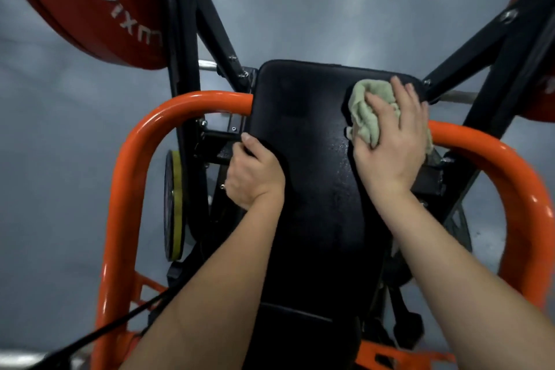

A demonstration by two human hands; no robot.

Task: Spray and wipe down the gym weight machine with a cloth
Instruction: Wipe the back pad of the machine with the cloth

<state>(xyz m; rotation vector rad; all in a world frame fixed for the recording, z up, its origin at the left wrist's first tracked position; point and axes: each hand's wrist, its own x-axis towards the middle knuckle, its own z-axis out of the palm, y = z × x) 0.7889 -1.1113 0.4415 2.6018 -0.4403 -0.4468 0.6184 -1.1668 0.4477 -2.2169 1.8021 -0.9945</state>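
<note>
Your forearms [210, 279] reach up from the bottom edge on either side of the black pad [300, 129], which runs up the middle of the view. Your left hand [255, 177] grips the pad's left edge about halfway up: the thumb lies along the edge and the fingers curl out of sight behind it. Your right hand [390, 141] lies flat with the fingers spread, pressing the pale green cloth [369, 105] against the pad's upper right corner. The cloth is bunched and shows beyond your fingertips and on the thumb side. Fine wet specks glint on the pad just below and left of the cloth.

Most of the pad's face left of the cloth is uncovered up to its rounded top edge. Your right fingertips sit close to the top right corner, where a black strut [480, 48] meets the pad just beyond it.

An orange tube frame [126, 174] arcs out from behind both sides of the pad, leaving a gap by your left hand that holds black brackets and a small yellow-edged plate [173, 204]. Up and to the left of the pad hangs a large red weight plate [75, 3], with another at the far right [540, 105]. Grey floor [330, 3] lies beyond the pad's top.
</note>
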